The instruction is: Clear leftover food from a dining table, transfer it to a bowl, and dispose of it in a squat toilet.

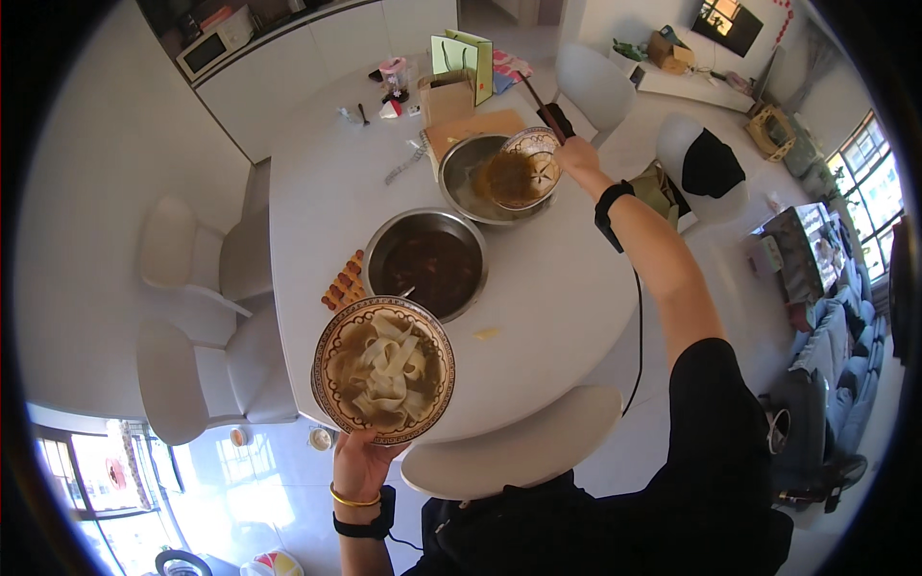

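My left hand (pixel 361 465) grips the near rim of a patterned bowl (pixel 320 384). Wide flat noodles (pixel 389 365) in broth fill it, and it is held over the table's near edge. Further off to the right, my right hand (pixel 579 159) is closed on a second patterned bowl (pixel 545 146), tilted, with brown liquid (pixel 509 178) in it. That bowl sits over a steel basin (pixel 461 197); whether it touches is unclear. Dark chopsticks (pixel 540 104) stick out from the right hand. Between the hands stands another steel basin (pixel 372 252) of dark brown soup (pixel 432 269), a utensil handle showing at its near side.
Beside the soup basin lie red-and-yellow pieces (pixel 344 281) in a row. Paper bags (pixel 449 99), a pink-lidded cup (pixel 394 75) and small items stand at the table's far end. White chairs (pixel 514 437) surround the white table (pixel 538 326). A black cable (pixel 639 336) hangs at the right.
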Motion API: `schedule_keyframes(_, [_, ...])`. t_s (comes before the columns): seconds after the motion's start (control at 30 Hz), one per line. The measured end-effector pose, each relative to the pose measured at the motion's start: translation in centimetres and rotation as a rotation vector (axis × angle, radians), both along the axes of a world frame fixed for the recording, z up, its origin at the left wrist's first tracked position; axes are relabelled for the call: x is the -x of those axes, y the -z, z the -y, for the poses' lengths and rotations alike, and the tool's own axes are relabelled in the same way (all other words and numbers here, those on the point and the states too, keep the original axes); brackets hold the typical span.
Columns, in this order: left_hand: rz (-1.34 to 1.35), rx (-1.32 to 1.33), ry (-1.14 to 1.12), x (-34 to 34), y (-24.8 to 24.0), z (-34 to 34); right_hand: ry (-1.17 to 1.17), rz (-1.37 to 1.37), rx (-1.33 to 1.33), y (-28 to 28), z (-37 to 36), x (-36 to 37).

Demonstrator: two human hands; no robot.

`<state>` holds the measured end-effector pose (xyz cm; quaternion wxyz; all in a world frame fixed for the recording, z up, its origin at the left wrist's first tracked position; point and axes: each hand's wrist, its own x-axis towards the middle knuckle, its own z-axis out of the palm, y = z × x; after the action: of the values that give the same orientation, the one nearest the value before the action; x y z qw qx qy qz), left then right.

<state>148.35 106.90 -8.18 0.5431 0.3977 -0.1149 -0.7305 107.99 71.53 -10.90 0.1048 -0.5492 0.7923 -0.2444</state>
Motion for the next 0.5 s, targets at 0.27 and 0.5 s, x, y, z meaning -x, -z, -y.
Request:
schedule_keyframes(0.27, [-0.044, 0.032, -0.029, -0.4, 0.8, -0.7, -0.257, -0.406, 0.174, -1.1, -0.5, -5.2])
schedule_keyframes(0.5, [-0.027, 0.021, -0.039, -0.5, 1.4, -1.8, -0.347, -0.561, 0.374, 0.2, -0.1, -4.9])
